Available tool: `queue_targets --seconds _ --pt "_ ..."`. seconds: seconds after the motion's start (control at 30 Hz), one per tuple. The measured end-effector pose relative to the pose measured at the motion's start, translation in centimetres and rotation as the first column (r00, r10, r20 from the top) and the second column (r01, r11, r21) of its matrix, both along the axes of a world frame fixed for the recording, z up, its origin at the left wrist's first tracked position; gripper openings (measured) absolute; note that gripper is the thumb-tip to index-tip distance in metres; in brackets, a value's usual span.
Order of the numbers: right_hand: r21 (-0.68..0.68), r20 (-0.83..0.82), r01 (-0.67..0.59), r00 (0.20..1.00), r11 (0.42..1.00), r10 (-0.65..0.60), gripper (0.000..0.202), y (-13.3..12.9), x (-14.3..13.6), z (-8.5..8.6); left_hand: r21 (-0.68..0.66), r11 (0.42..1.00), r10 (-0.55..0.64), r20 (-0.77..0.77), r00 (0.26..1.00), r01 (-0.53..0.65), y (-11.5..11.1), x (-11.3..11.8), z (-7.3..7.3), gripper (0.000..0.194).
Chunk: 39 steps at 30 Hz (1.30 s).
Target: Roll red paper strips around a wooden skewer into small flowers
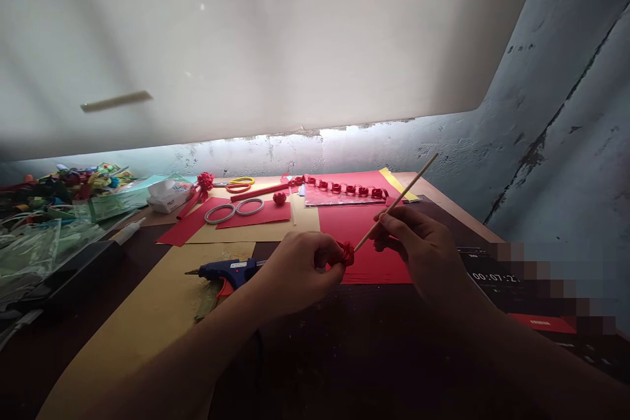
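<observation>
My left hand (pixel 302 269) is closed, pinching a small red paper flower (pixel 347 253) between thumb and fingers. Pinched in my right hand (pixel 418 243) is a thin wooden stick (pixel 413 182), slanting down to the left, with its lower tip at the flower. Beneath and behind both hands lies red paper (pixel 344 226). A blue glue gun (pixel 229 270) rests just left of my left hand, partly hidden by my forearm.
Tape rolls (pixel 250 207), a red paper rose (pixel 279 199), scissors (pixel 239 184) and a string of red rolls (pixel 349 189) lie farther back. Left are a tissue box (pixel 168 197) and a black box (pixel 73 275). A phone-like timer display (pixel 492 275) is right.
</observation>
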State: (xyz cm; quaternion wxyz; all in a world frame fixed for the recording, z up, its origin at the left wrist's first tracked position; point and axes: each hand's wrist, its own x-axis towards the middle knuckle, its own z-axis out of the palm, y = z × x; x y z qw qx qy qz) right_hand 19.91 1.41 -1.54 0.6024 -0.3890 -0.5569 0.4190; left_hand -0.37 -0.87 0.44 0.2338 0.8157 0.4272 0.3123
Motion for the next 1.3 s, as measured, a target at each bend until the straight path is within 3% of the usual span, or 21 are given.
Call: queue_targets --seconds 0.73,1.03,1.3 --pt "-0.004 0.148 0.004 0.989 1.0 -0.003 0.019 -0.28 -0.18 0.42 -0.004 1.0 0.021 -0.021 1.0 -0.021 0.05 -0.08 -0.19 0.012" --pt "-0.034 0.241 -0.069 0.968 0.997 0.075 0.018 -0.48 -0.1 0.06 -0.073 0.997 0.007 0.038 0.999 -0.004 0.0 -0.03 0.08 0.012" --pt "-0.027 0.257 -0.089 0.962 0.996 0.093 0.018 -0.76 -0.13 0.36 -0.137 0.991 -0.002 0.064 0.998 0.011 0.06 -0.05 0.31 0.026"
